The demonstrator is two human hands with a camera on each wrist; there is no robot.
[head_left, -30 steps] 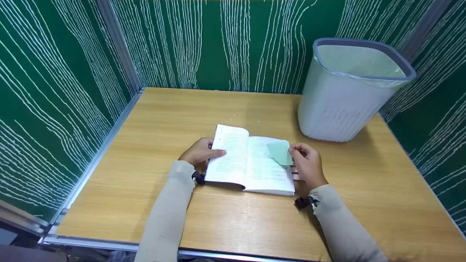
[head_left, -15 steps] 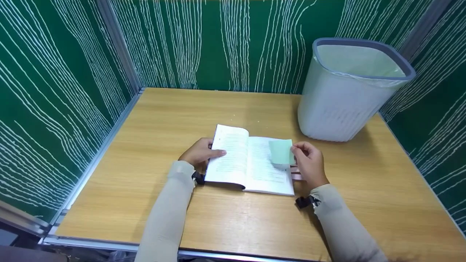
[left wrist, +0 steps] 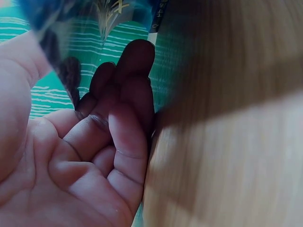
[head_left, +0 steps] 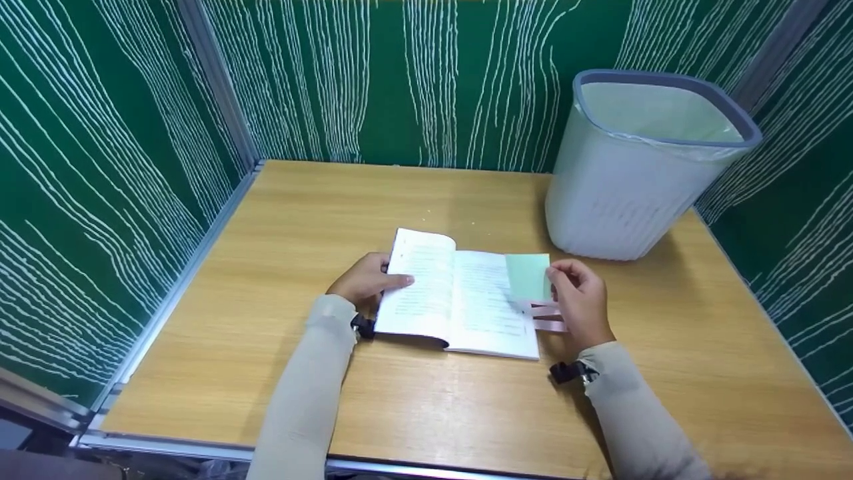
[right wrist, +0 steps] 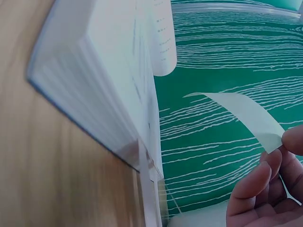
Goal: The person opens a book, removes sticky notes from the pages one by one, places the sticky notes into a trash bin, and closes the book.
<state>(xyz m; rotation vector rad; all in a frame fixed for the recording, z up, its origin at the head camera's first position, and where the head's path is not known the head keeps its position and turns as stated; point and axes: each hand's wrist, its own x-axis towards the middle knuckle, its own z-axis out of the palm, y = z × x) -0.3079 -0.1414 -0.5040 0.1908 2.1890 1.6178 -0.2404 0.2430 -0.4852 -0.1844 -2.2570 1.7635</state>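
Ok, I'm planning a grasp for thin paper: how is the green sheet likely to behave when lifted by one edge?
The green sheet is probably floppy: the right wrist view shows it bowed. It is likely very light, as the right hand pinches only one edge. Looking paper-thin, it may crease if squeezed.

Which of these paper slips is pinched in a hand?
The green note in the right hand; the narrower pinkish strips stick out from the book.

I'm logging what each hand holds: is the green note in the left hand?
No, the right hand pinches the green note by its edge, while the left hand holds the open book.
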